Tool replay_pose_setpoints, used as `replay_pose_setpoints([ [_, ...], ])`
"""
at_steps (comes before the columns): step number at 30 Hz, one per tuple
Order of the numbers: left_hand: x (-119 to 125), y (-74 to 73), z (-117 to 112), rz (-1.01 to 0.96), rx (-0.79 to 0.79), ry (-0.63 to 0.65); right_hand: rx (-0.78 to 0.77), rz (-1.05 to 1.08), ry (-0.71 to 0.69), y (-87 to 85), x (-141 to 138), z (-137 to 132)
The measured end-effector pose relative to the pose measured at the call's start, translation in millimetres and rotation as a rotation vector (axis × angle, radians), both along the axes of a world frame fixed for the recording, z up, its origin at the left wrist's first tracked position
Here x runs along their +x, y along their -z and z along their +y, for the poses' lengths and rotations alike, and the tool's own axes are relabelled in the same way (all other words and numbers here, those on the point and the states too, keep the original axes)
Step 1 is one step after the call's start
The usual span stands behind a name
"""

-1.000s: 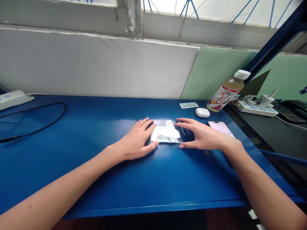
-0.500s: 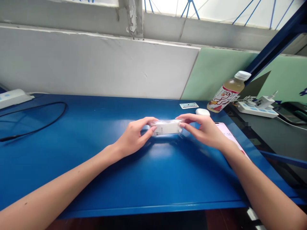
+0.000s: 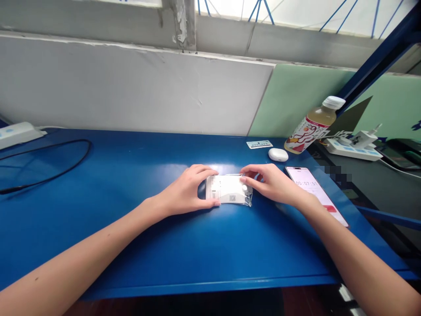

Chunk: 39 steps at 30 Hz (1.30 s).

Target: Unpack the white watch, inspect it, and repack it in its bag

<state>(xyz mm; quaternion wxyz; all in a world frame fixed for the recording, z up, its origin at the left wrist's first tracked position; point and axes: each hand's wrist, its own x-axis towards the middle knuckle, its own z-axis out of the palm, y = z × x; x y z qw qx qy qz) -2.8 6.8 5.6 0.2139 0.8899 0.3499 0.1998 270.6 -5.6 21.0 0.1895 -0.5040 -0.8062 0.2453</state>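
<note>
A see-through packet (white inside, with small dark marks) was held at the middle of the table. Its nine o'clock end was clasped by the left hand, and its two o'clock corner was pinched in the grip of the right hand.

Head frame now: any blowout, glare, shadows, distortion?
Head view: the window is blown out near white; head view: glare shows on the blue desk behind the packet; head view: soft shadow falls under the left forearm; head view: the bottle slants outward, likely wide-angle stretch.
</note>
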Motion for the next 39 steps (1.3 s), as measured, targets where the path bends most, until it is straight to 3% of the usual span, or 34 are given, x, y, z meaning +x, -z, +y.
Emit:
replay_pose_setpoints([
  [4,-2.5,1.6,1.4,0.044,-0.014,0.005,0.137,-0.092,-0.077,-4.2,7.0,-2.2],
  [9,-6.5,-2.9,2.6,0.118,-0.030,0.008,0.003,-0.153,-0.169,-8.2,14.4,-7.8],
  [16,-16.9,-12.7,8.9,0.232,-0.017,0.029,-0.046,-0.168,-0.136,-3.0,13.0,-6.9],
  [39,-17.4,-12.5,8.0,0.242,-0.068,-0.013,0.021,-0.179,-0.119,-0.1,9.0,-7.1],
])
